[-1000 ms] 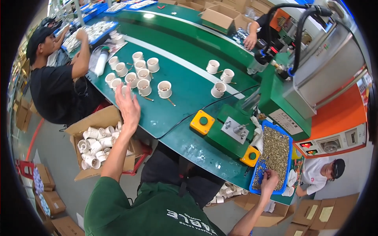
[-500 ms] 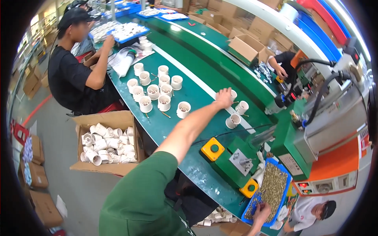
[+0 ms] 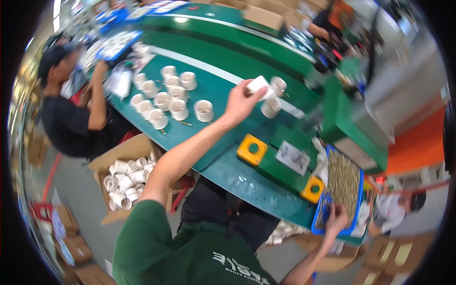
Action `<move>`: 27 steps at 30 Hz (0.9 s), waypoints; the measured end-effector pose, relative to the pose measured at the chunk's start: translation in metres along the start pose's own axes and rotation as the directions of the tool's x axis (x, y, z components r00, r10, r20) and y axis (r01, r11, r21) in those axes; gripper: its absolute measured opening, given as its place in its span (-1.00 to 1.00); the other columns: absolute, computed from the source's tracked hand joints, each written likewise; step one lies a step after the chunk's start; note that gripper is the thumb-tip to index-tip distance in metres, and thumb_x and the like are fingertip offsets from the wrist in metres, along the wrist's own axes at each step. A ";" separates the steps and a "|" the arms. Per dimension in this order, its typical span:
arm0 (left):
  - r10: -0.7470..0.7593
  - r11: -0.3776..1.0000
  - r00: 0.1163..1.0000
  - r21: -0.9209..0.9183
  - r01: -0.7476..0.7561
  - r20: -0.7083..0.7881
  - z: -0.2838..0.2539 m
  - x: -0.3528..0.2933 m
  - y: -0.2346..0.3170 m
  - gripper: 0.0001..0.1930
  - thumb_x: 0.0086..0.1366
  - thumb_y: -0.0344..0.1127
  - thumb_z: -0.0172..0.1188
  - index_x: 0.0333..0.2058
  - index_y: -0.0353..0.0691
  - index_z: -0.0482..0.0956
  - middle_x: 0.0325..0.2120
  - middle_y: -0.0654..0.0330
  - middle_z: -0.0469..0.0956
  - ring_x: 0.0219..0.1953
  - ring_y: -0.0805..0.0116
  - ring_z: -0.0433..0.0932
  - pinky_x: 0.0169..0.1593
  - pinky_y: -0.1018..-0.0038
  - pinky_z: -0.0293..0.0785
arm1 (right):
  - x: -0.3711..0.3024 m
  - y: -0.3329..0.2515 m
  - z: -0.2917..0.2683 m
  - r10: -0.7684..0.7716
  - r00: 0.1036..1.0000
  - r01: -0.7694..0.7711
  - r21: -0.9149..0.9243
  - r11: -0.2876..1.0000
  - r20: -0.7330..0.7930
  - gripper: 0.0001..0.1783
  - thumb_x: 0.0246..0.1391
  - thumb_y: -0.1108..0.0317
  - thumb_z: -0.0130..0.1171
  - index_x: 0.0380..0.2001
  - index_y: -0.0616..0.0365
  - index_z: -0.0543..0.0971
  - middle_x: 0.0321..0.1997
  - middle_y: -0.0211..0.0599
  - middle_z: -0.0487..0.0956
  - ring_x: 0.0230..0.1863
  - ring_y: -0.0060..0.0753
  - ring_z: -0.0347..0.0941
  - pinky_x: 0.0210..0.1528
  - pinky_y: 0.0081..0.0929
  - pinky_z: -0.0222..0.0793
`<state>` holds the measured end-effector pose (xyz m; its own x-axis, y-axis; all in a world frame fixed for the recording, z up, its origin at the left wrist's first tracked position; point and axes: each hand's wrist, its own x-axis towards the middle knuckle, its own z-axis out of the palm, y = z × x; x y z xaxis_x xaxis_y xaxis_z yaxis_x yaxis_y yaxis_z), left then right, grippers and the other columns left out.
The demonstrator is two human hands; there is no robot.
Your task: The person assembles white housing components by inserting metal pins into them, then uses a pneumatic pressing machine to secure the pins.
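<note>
My left hand (image 3: 241, 102) is raised over the green table, its fingers closed around a white cup-shaped part (image 3: 258, 84) that is tipped on its side. Just beyond it stand two similar white cups (image 3: 278, 86). To the left, several more cups (image 3: 178, 109) are grouped on the table, with small pieces inside and short leads sticking out of some. My right hand (image 3: 337, 219) is over the near end of a blue tray (image 3: 359, 190) filled with small brass-coloured pieces (image 3: 343, 180). Its fingertips are pressed together; what they hold is too small and blurred to make out.
A green machine (image 3: 354, 133) rises at the right, near a metal plate fixture (image 3: 293, 157) and two yellow button boxes (image 3: 251, 149). An open carton (image 3: 109, 216) of white cups sits at the left. One co-worker (image 3: 71, 114) sits at far left; others are at the right.
My left hand has picked up a white cup from the far side of the table and drawn it back, tipping it. My right hand stays at the tray. The whole view has shifted.
</note>
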<state>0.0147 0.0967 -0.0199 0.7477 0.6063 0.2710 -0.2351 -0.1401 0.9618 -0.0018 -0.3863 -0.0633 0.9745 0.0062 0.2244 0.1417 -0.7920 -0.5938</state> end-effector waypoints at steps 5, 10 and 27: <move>-0.260 0.849 0.886 -0.345 0.400 0.385 0.018 -0.058 0.034 -0.53 0.42 0.00 0.08 0.00 -0.34 0.52 -0.11 0.21 0.59 -0.07 0.50 0.53 0.03 0.51 0.40 | -0.010 0.006 0.020 0.014 0.994 -0.001 0.122 0.993 -0.109 -0.87 0.11 0.45 0.27 -0.29 0.29 0.63 -0.42 -0.30 0.62 -0.38 -0.56 0.49 -0.25 -0.55 0.43; -0.284 0.828 0.832 -0.315 0.463 0.476 0.054 -0.075 0.025 -0.55 0.43 0.01 0.04 0.00 -0.28 0.53 -0.11 0.23 0.60 -0.09 0.49 0.50 0.02 0.48 0.33 | -0.017 -0.004 0.015 0.032 0.988 -0.021 0.074 0.997 -0.149 -0.87 0.05 0.50 0.25 -0.30 0.29 0.65 -0.32 -0.06 0.63 -0.35 -0.17 0.58 -0.24 -0.37 0.48; -0.249 0.939 0.829 -0.086 0.333 0.500 0.070 -0.078 0.049 -0.47 0.43 0.04 0.02 0.12 -0.33 0.43 0.05 0.17 0.49 0.12 0.36 0.39 0.26 0.28 0.16 | -0.022 -0.019 0.017 -0.019 0.978 0.041 0.101 0.994 -0.207 -0.89 0.04 0.49 0.21 -0.34 0.28 0.64 -0.33 -0.04 0.60 -0.23 0.03 0.51 -0.13 -0.18 0.40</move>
<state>-0.0120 -0.0124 0.0085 0.9893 0.1461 0.0043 -0.0246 0.1375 0.9902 -0.0227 -0.3613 -0.0705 0.9146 -0.1047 0.3907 0.1983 -0.7257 -0.6588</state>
